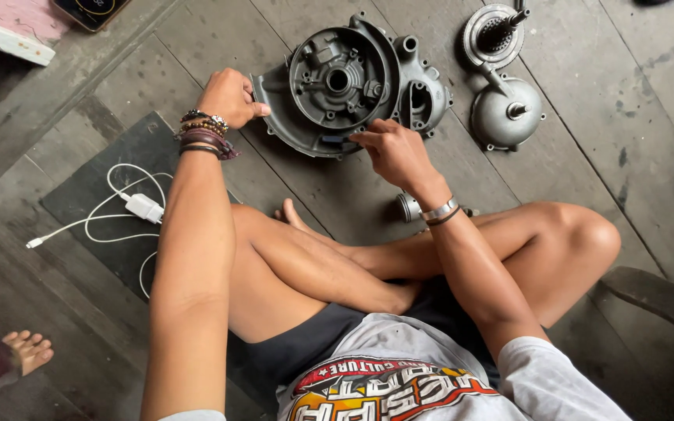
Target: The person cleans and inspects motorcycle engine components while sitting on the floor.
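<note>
A grey metal engine cover [341,82] lies inner side up on the wooden floor in front of my crossed legs. My left hand [230,97], with bead bracelets at the wrist, grips the cover's left rim. My right hand [394,150], with a metal bracelet at the wrist, pinches at the cover's near edge, fingertips against a small dark part there. Whether the fingers hold something is hard to tell.
Two round metal engine parts [501,78] lie to the right of the cover. A small metal cylinder [409,207] sits by my right wrist. A white charger with cable [142,207] lies on a dark mat [87,187] at left. Another person's foot [29,349] shows at lower left.
</note>
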